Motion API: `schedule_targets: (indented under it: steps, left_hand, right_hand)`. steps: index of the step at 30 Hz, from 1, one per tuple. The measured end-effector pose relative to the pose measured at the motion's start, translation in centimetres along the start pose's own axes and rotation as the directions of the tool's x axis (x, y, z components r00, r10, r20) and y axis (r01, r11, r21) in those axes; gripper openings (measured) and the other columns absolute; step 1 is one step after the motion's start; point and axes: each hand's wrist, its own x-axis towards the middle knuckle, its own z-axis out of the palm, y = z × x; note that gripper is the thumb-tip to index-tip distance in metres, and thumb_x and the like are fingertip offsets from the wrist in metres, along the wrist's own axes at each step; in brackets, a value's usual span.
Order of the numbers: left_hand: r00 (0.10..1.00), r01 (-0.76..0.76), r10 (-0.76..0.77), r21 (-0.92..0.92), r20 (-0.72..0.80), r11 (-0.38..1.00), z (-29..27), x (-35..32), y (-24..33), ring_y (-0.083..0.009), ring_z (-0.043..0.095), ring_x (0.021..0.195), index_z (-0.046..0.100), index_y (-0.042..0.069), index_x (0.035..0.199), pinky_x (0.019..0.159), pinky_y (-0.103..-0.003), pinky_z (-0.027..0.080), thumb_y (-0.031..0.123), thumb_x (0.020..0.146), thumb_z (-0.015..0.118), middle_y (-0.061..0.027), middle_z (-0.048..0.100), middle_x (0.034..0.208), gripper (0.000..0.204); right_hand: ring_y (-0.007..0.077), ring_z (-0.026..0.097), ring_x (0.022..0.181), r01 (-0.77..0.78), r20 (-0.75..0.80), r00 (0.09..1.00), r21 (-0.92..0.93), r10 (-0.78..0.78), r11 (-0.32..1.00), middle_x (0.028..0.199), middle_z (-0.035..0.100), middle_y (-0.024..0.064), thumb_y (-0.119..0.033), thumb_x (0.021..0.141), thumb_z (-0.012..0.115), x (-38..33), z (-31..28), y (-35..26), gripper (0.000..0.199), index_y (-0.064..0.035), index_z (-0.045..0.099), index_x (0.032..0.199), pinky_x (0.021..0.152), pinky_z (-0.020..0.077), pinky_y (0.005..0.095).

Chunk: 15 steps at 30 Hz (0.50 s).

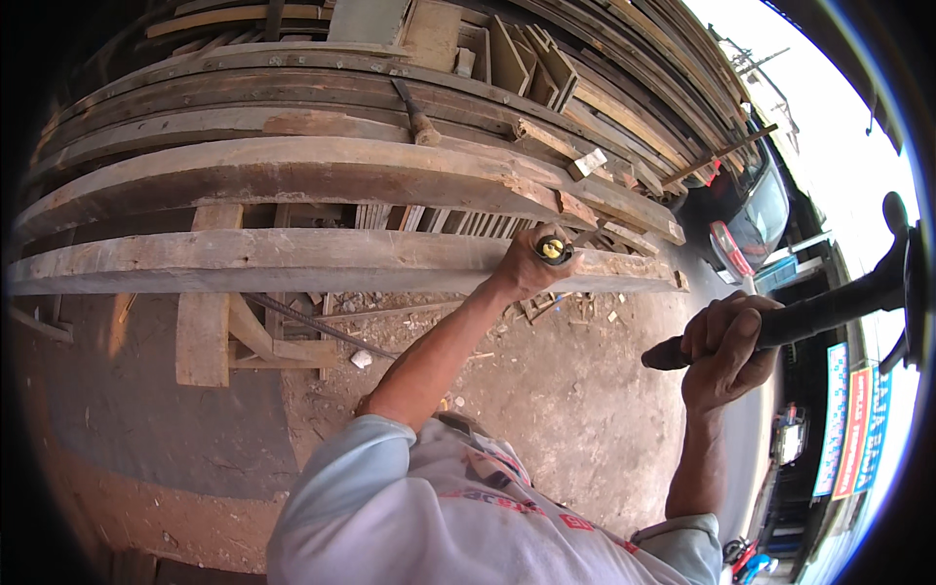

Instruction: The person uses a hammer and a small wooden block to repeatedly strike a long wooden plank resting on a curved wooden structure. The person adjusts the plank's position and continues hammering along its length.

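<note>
My left hand (529, 265) is closed around a chisel (553, 250), whose yellow and black butt end points up at me. Part of its blade (588, 235) shows beside the fingers, close to the chipped right end of the timber beams. The hand rests at the nearest long beam (322, 255); whether the blade's edge touches wood is hidden. Out to the right, my right hand (723, 353) grips the black handle of a hammer (829, 304) and holds it raised. The hammer's dark head is at the right rim, apart from the chisel.
A second thick beam (292, 171) lies just beyond, with a wooden-handled tool (421, 125) and a pale wood block (587, 164) past it. Stacked planks (643, 68) fill the back. A wooden trestle (203, 336) stands below left. A car (751, 219) is at the right.
</note>
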Motion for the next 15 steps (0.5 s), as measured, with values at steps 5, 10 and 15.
schedule_targets:
  steps: [5, 10, 15]
  left_hand:
    - [0.990, 0.073, -0.049, -0.179, 0.133, 0.981, 0.7, -0.8, -1.8, -0.0144, 0.062, 0.075, 0.063, 0.005, 0.096, 0.070, -0.034, 0.052, 0.018, 0.073, 0.088, -0.0062, 0.066, 0.082, 0.037]
    - [0.999, 0.038, -0.040, 0.088, 0.028, 0.995, 0.8, -0.8, -3.0, -0.0128, 0.058, 0.068, 0.062, 0.005, 0.087, 0.063, -0.032, 0.049, 0.019, 0.083, 0.085, -0.0029, 0.062, 0.074, 0.027]
    - [0.994, 0.032, -0.038, 0.055, 0.104, 0.998, -1.0, -0.6, -4.1, -0.0147, 0.053, 0.079, 0.054, 0.003, 0.093, 0.075, -0.032, 0.047, 0.024, 0.100, 0.066, -0.0040, 0.056, 0.085, 0.025]
  right_hand:
    - [0.0513, 0.065, 0.070, -0.001, 0.285, 0.652, -0.926, 0.703, 0.377, 0.071, 0.063, 0.0308, -0.030, 0.103, 0.061, -5.4, -2.3, 4.5, 0.032, -0.0015, 0.047, 0.100, 0.063, 0.0494, 0.0573]
    - [0.0495, 0.065, 0.075, -0.334, 0.119, 0.764, -0.768, 0.634, 0.547, 0.078, 0.064, 0.0255, -0.027, 0.099, 0.066, -6.8, -4.3, 2.8, 0.031, -0.0036, 0.047, 0.103, 0.067, 0.0494, 0.0562]
    - [0.0457, 0.066, 0.088, -0.549, -0.102, 0.779, -0.587, 0.618, 0.595, 0.089, 0.065, 0.0218, -0.019, 0.088, 0.072, -14.6, -7.4, 4.3, 0.031, -0.0046, 0.048, 0.102, 0.075, 0.0503, 0.0549]
